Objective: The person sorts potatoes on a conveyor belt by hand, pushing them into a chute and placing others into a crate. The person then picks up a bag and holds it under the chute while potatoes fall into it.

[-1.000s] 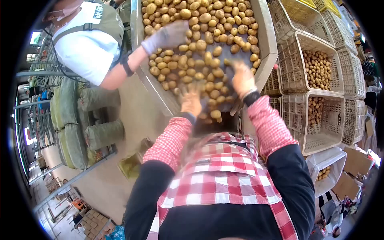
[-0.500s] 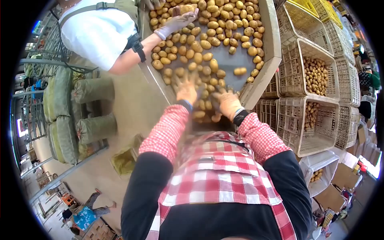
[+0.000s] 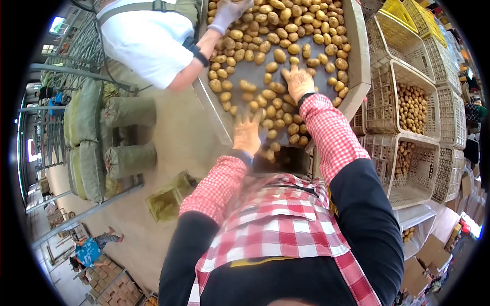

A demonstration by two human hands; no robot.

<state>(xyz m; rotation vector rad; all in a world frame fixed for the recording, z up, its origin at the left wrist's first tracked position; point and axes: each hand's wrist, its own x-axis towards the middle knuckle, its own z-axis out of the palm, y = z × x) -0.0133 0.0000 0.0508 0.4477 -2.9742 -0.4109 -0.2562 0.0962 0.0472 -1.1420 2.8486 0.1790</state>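
Many potatoes [image 3: 275, 108] lie on a grey sorting table with a raised metal rim [image 3: 358, 66]. My left hand [image 3: 248, 133] is at the table's near left corner beside the potatoes, fingers spread and slightly blurred. Farther in, my right hand [image 3: 299, 84] reaches over the table surface, fingers stretched out and touching or just above potatoes. Between my hands, potatoes bunch toward the near edge, and a few blurred ones drop into a dark opening [image 3: 291, 162] in front of my apron. Neither hand is closed around a potato.
Across the left side, a co-worker's gloved hand [image 3: 228, 14] is among the potatoes. Stacked plastic crates [image 3: 375, 99], some with potatoes, stand on the right. Full green sacks [image 3: 130, 111] are piled at left, and a yellowish bag [image 3: 166, 201] lies on the floor.
My right hand has moved forward, deeper over the table. My left hand has stayed near the near edge. Potatoes have shifted toward that edge; the co-worker's hand has moved farther away.
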